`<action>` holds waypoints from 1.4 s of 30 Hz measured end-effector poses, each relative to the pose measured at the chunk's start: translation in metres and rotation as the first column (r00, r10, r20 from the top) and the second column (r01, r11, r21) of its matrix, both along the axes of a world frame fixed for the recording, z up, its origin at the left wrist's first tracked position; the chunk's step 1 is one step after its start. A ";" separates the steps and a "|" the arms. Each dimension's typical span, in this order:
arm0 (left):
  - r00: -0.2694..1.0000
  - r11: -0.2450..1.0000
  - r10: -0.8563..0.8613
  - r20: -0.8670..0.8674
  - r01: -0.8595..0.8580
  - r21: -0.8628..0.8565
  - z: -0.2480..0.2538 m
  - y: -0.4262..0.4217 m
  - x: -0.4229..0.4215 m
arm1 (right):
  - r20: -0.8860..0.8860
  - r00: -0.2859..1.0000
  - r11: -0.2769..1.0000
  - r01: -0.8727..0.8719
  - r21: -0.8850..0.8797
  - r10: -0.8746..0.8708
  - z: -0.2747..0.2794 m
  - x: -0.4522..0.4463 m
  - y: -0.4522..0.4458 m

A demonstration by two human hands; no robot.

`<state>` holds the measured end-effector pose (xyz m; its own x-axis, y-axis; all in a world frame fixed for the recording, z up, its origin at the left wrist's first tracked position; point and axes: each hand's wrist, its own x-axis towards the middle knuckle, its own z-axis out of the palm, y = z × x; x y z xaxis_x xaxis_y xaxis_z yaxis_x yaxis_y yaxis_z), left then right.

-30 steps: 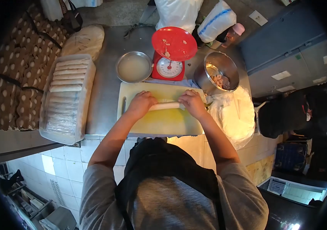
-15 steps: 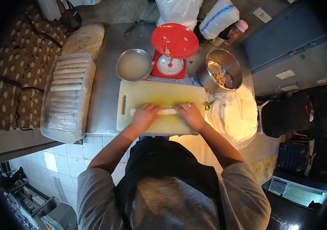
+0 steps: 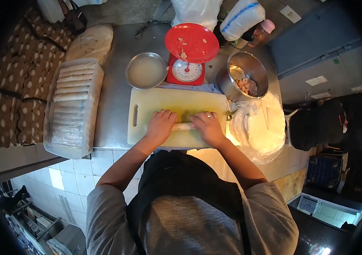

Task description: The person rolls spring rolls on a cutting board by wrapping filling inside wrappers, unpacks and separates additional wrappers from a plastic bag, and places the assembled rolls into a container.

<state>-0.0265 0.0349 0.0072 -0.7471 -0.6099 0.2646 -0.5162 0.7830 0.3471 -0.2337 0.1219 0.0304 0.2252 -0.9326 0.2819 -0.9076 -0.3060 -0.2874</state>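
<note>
A pale, thin roll (image 3: 182, 126) lies crosswise on the cutting board (image 3: 147, 100), whose middle is stained yellow. My left hand (image 3: 161, 125) rests palm down over the roll's left part, fingers pointing forward and extended. Over its right part lies my right hand (image 3: 207, 126), flat with its fingers spread a little and a ring on one of them. Between the hands the middle of the roll shows; its ends are mostly covered. Several similar rolls (image 3: 75, 85) lie in rows in a plastic container (image 3: 97, 93) at the left, partly under clear film.
Behind the board are a metal bowl of cloudy liquid (image 3: 146, 70), a red scale (image 3: 186, 71) and a steel pot (image 3: 227, 85) holding a pinkish mixture. Pale round sheets in plastic (image 3: 257, 127) lie at the right. Egg trays (image 3: 28, 85) are stacked far left.
Both hands went from pinching the roll's ends to lying flat on it, drawing closer together. The roll sits nearer to my body than a second ago.
</note>
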 end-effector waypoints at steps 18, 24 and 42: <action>0.904 0.937 0.338 -0.261 -0.298 0.182 0.027 0.010 0.011 | -0.122 0.968 0.974 -0.210 0.083 0.219 -0.011 0.024 -0.051; 0.925 0.537 0.299 -0.236 0.041 0.843 0.002 0.077 0.036 | -0.104 0.983 0.986 -0.143 0.091 0.152 -0.028 0.035 -0.045; 0.073 0.209 0.928 -0.365 0.709 0.673 0.108 -0.025 -0.013 | 0.606 0.794 0.998 0.022 0.063 -0.056 0.072 0.082 -0.019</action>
<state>-0.0392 0.0101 0.1152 -0.3017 -0.9024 -0.3078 0.7607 -0.4224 0.4928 -0.1515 0.1028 0.1028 -0.0135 -0.9536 0.3008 -0.5523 -0.2436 -0.7972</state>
